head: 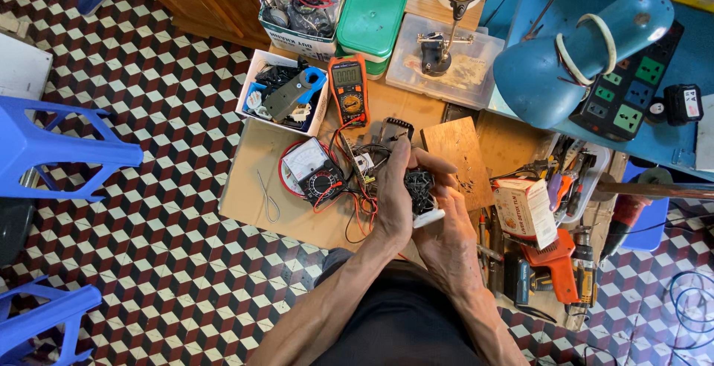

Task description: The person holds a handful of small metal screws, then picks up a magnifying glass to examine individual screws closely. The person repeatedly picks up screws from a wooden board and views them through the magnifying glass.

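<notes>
A: Small black part with a white base (421, 196), held between both hands above the middle of the workbench (253, 195); fingers of the left hand (396, 187) pressed together and wrapped along its left side, thumb toward the top.

B: And the right hand (445, 221)?

A: Cupped under and behind the part, fingers curled around the right side, touching the white base; exact fingertip contact hidden by the part itself.

B: Just beside the hands?

A: To the left, a tangle of red and black wires (357, 187); further left, an analog meter with a red rim (311, 172), lying flat on the bench; above it, an orange digital multimeter (349, 89), also flat. Behind the hands, a small wooden board (457, 154).

B: Further out?

A: At the back, a white box of parts (284, 92), a green lidded tub (372, 15), a clear plastic container (446, 57) with a small clamp stand on it; to the right, a blue desk lamp (573, 57), a power strip (631, 83), a small carton (525, 210) and an orange tool (554, 262) among other tools; on the tiled floor at left, blue plastic stools (52, 150).
</notes>
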Motion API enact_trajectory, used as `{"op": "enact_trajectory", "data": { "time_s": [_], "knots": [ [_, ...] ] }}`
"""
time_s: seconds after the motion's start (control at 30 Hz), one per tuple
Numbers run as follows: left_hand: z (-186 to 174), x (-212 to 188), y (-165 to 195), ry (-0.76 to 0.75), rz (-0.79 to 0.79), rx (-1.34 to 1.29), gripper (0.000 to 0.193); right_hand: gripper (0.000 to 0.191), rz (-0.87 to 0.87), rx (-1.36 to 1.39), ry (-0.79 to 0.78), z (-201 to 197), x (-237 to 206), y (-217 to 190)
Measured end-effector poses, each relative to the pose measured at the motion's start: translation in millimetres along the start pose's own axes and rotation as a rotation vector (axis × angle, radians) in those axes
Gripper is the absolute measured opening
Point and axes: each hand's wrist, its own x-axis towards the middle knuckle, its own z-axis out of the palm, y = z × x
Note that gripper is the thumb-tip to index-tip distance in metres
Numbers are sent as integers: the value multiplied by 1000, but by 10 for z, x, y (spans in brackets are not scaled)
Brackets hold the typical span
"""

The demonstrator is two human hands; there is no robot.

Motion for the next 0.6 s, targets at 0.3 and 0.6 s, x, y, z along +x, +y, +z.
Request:
{"op": "enact_trajectory", "data": {
  "time_s": [0.3, 0.6],
  "knots": [
    [-29, 9, 43, 45, -42, -36, 73, 63, -16, -60, -22, -49, -11, -48],
    [-166, 119, 31, -46, -57, -148, 76, 65, -44, -169, -19, 102, 97, 25]
  ]
}}
